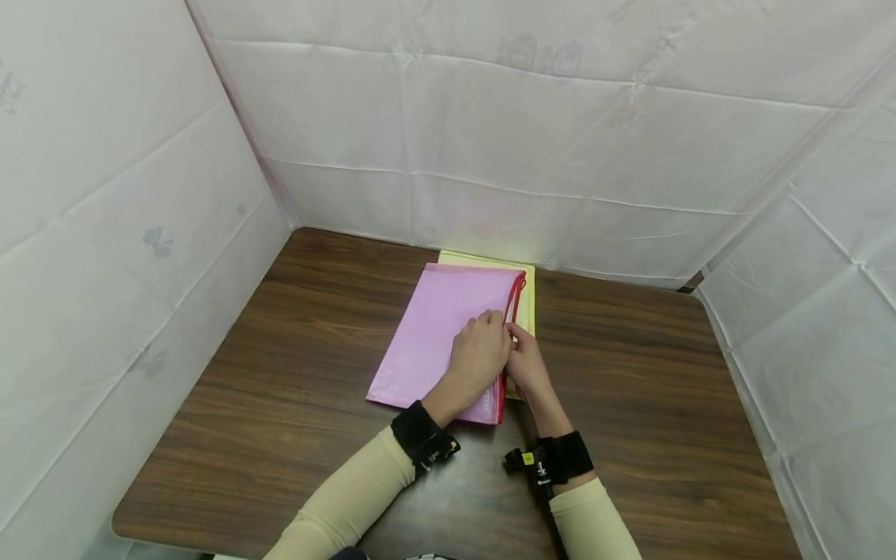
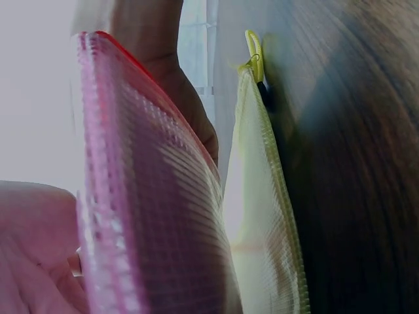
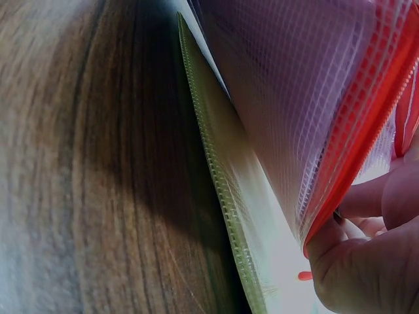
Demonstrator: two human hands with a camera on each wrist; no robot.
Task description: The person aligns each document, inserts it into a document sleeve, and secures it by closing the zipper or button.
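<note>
I sit at a dark brown wooden table (image 1: 630,373) with a clear lengthwise grain and a rounded near-left corner. White sheeting (image 1: 532,148) hangs on three sides of it, left, back and right, creased into squares by fold lines and printed faintly with small butterflies (image 1: 157,242). The light is even and soft, with a dull sheen along the wood.

**Mesh plastic on dark wood**

The pink pouch (image 1: 434,334) is translucent, grid-textured plastic mesh with a red zip edge (image 3: 366,137). The yellow pouch (image 2: 262,216) beneath looks alike. The surface (image 1: 630,373) is dark wood grain, faintly sheened.
</note>
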